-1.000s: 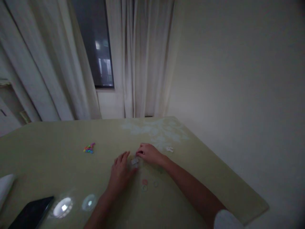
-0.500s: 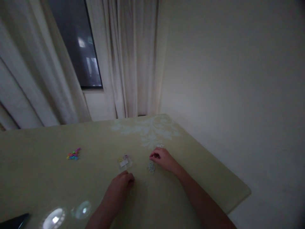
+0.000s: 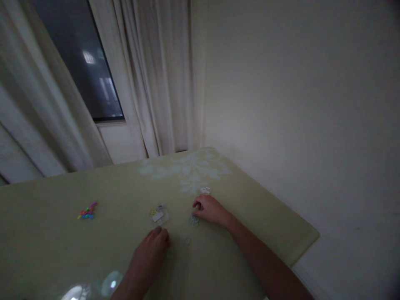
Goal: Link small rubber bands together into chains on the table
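My left hand rests low over the table with its fingers curled together. Its fingertips are turned away, so anything in them is hidden. Right beside it lies a faint pale ring, and another small ring is between my hands. My right hand hovers at a pile of small pale-blue rings, thumb and forefinger apart with nothing visible between them. Just beyond that hand sits a cluster of small white pieces. A clear plastic box with yellow bits and a white label stands ahead of my left hand.
A heap of small bright-coloured pieces lies to the left on the pale green table. The table's right edge runs near the wall. Curtains and a dark window are behind it. Lamp glare shows at the lower left.
The view has swung slightly to the right. My right thumb and forefinger have spread wider and lowered toward the pale-blue rings. My left hand stays about where it was.
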Available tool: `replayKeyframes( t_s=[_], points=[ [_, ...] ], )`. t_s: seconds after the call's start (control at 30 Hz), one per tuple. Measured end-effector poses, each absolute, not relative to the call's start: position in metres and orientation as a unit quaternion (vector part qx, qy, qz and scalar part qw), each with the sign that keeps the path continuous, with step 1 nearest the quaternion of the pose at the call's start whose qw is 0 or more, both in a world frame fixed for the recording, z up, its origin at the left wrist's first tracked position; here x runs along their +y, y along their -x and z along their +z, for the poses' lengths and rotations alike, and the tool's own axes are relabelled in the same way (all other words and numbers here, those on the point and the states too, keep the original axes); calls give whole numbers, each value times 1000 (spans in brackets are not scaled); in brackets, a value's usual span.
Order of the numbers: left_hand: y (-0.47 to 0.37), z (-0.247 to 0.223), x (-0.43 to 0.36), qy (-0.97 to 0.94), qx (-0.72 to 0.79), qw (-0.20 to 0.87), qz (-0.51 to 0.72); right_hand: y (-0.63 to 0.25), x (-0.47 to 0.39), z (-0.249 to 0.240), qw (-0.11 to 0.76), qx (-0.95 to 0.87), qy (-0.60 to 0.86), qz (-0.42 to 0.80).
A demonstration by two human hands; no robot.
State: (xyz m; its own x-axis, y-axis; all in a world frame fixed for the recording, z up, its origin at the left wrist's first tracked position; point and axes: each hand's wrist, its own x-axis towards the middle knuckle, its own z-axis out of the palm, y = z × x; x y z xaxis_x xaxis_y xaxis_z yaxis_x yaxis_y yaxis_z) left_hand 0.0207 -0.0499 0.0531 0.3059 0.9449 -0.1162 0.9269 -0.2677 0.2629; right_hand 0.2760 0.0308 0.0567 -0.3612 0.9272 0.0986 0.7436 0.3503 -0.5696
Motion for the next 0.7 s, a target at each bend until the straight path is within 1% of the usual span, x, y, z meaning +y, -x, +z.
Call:
replayKeyframes(
  t_s=[0.23, 0.43, 0.53, 0.7],
  points=[
    [-20, 42, -53, -809, 579, 97, -8, -281, 33, 58, 245, -768, 528, 268],
    [-20, 43, -54, -822, 562, 91, -25, -274, 32, 53, 239, -790, 510, 243],
    [-18, 39, -52, -824, 556, 107, 18, -273, 31, 55, 247, -787, 511, 241],
    [-7, 31, -42, -788, 567, 181, 153, -275, 32, 58, 263, -778, 516, 242]
  ],
)
